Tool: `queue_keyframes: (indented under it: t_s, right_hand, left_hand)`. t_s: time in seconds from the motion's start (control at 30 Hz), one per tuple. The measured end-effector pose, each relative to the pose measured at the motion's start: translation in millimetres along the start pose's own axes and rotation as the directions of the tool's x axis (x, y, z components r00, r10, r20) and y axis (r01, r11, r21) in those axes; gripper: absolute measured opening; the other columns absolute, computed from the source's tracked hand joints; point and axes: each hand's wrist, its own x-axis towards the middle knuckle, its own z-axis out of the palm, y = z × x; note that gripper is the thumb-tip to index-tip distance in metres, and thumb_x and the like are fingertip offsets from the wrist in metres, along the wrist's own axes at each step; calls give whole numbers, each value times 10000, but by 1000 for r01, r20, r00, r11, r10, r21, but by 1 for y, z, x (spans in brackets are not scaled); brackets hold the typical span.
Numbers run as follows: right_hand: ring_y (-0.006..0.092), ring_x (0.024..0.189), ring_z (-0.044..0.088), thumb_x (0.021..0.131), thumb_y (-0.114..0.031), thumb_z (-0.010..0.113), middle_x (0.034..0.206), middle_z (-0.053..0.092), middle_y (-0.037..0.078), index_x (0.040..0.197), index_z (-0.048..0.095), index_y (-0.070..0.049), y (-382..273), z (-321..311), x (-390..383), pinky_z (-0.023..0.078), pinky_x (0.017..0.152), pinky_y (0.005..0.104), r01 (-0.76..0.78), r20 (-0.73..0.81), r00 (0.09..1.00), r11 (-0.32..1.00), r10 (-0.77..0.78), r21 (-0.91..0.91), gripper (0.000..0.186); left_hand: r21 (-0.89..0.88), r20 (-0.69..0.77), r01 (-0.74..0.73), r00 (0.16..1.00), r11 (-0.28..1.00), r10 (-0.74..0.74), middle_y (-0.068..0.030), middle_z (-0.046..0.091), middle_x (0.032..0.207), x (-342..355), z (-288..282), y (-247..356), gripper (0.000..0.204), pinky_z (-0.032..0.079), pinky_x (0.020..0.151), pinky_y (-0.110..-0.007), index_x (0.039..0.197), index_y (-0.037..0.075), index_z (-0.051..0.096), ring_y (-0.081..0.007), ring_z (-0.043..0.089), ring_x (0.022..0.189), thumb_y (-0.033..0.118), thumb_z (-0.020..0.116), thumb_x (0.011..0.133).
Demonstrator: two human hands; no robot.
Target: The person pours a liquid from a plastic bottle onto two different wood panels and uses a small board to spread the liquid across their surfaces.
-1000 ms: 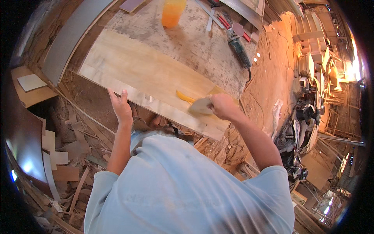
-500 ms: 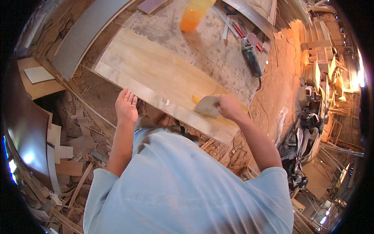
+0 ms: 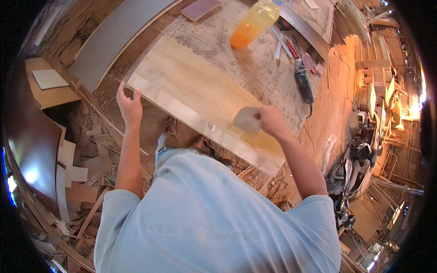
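Note:
A long pale wooden board (image 3: 191, 77) lies slanting across the worktable, with a lighter strip along its near edge. My right hand (image 3: 272, 121) is closed on a flat greyish spreader (image 3: 246, 119), whose blade meets the board's right part. Around and below the blade, wet yellow glue (image 3: 264, 142) coats the wood. My left hand (image 3: 130, 107) is at the board's left corner, thumb and fingers apart. Whether its fingertips touch the edge I cannot tell.
On the stained tabletop (image 3: 195, 38) behind the board stand a bottle of orange liquid (image 3: 248, 34) and an angle grinder (image 3: 303, 82) with a cord. A purple-topped block (image 3: 200, 9) lies at the far edge. Wood offcuts (image 3: 82, 193) litter the floor at left.
My left hand has moved up and left to the board's corner. The spreader has shifted over the glue, and the thick yellow dab beside it no longer shows. The whole view has shifted slightly.

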Motion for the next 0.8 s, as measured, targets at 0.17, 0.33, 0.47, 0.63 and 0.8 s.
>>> queue_keyframes:
  t_s: [0.17,0.33,0.47,0.63,0.8]
  right_hand:
    - [382,874,716,848,-148,620,867,722,212,991,735,-90,-20,-73,55,558,780,504,-29,-170,985,998,19,-59,192]
    - [392,872,705,831,-108,610,866,716,203,999,726,-89,-76,-51,44,551,766,494,70,10,997,995,-71,64,205]
    - [399,871,698,824,-83,598,875,713,198,1017,720,-95,-40,-25,68,546,759,493,36,-29,999,999,-36,-1,228]
    - [407,856,697,825,-90,601,896,718,210,1005,721,-83,-83,-87,118,546,758,493,42,-233,971,998,-53,-51,216]
    - [410,867,700,823,-129,637,867,714,199,972,704,-54,-130,-60,102,543,738,503,106,67,992,993,-110,51,180]
  left_hand:
    - [224,194,-147,975,963,104,-210,470,1418,18,-5,-19,684,378,1133,-469,1474,-1,435,-376,437,1365,297,723,930]
    - [200,113,-194,978,960,174,-202,477,1375,20,-7,-32,664,398,1108,-453,1451,33,474,-368,467,1321,303,752,911]
    - [106,207,-93,976,990,70,-187,505,1310,33,-9,-23,652,422,1069,-439,1410,27,506,-352,512,1241,313,775,889]
    - [155,202,-179,968,971,147,-163,524,1230,43,-16,-35,578,445,1004,-434,1306,14,548,-340,537,1146,291,797,865]
    - [95,167,-174,973,980,157,-174,518,1219,37,-17,-39,565,447,992,-437,1300,16,532,-347,528,1133,256,801,864]
